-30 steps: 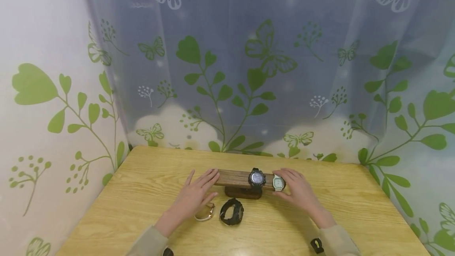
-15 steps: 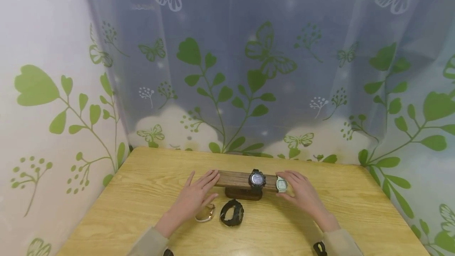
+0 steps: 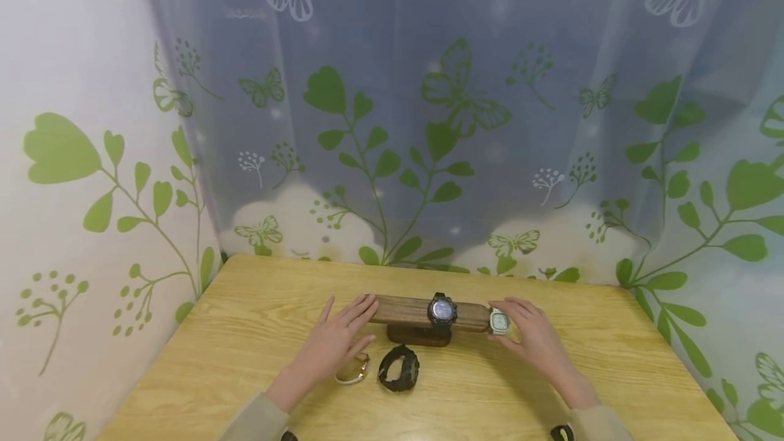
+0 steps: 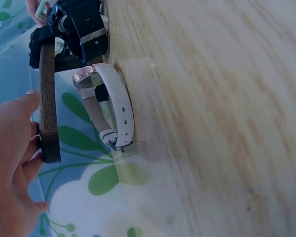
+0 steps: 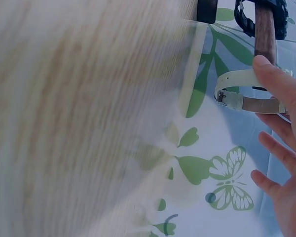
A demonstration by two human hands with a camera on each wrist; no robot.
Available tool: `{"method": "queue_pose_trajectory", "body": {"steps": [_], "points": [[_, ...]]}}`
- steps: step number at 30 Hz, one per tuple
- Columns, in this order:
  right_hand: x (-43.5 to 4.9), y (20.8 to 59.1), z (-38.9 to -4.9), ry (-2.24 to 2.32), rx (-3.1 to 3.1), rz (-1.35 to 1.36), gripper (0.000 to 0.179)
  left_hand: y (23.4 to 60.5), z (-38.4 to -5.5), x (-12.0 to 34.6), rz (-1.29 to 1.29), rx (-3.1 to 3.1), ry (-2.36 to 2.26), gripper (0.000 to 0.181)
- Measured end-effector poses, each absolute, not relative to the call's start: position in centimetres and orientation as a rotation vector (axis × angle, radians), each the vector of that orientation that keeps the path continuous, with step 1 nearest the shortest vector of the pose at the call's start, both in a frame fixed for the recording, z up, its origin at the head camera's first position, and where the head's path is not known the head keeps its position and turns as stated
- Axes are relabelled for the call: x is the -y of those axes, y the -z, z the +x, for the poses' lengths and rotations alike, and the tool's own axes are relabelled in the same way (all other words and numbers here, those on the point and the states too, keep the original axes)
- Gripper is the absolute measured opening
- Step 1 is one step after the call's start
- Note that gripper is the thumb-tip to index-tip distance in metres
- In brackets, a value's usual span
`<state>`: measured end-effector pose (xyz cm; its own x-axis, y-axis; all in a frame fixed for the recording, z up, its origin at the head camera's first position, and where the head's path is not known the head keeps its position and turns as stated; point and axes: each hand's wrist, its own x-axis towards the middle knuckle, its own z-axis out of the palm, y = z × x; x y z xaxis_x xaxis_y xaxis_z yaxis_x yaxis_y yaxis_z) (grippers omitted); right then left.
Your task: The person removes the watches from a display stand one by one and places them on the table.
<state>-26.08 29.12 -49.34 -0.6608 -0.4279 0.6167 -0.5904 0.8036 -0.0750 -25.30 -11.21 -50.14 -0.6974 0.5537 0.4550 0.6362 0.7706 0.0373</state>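
Note:
A wooden bar-shaped watch stand (image 3: 401, 309) stands on the table, with a black wristwatch (image 3: 442, 310) around its right half. My left hand (image 3: 331, 335) rests straight fingers on the bar's left end, its thumb free of the wood. At the right end, my right hand (image 3: 533, 332) pinches a pale green wristwatch (image 3: 499, 320) between thumb and fingers. Its buckled strap (image 5: 237, 101) forms a closed loop in the right wrist view; the bar's tip seems just at the loop, and I cannot tell whether it still sits inside.
In front of the stand, a second black wristwatch (image 3: 399, 368) lies on its side. Left of it, partly under my left hand, is a white-strapped watch (image 4: 121, 103) with a rose-gold case. A patterned curtain (image 3: 392, 121) hangs behind the wooden table (image 3: 245, 298).
My right hand has moved rightward along the bar with the pale green wristwatch, from near the black one to the bar's right end. My left hand has stayed put.

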Motion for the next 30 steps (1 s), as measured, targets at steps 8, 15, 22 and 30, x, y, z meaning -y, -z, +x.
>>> {"method": "queue_pose_trajectory", "body": {"steps": [8,15,22,30], "points": [[-29.7,49.2,-25.1,-0.372,2.358,0.777,0.07,50.4,-25.3,11.2,-0.89,2.528,0.256,0.062],[-30.0,49.1,-23.9,-0.352,2.365,0.773,0.068,50.2,-25.3,11.1,-0.9,2.523,0.289,0.062],[-30.0,49.1,-22.8,-0.351,2.375,0.767,0.067,50.2,-25.3,11.2,-0.899,2.534,0.285,0.062],[-29.6,49.1,-21.7,-0.364,2.374,0.81,0.068,50.2,-25.2,11.2,-0.898,2.525,0.268,0.063]]}}
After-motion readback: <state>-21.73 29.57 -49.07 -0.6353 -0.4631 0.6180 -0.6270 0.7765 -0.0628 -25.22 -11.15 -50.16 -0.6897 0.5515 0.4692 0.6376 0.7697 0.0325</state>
